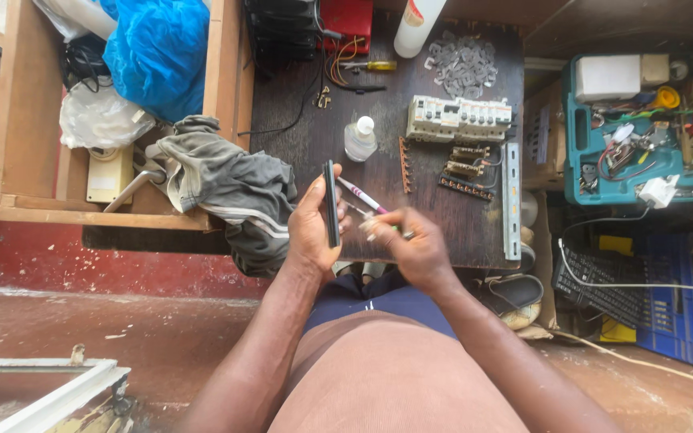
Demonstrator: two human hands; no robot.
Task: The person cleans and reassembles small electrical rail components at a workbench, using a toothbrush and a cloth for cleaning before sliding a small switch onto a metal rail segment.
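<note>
My left hand holds a thin dark phone on edge, upright, above the front of a dark wooden table. My right hand is closed on a slim pink and white tool whose tip points toward the phone. The right fingers are blurred. Both hands hover close together over the table's near edge.
On the table lie a white row of circuit breakers, terminal strips, a metal rail, a small clear bottle, clear clips and a yellow screwdriver. A grey cloth hangs left. A teal toolbox stands right.
</note>
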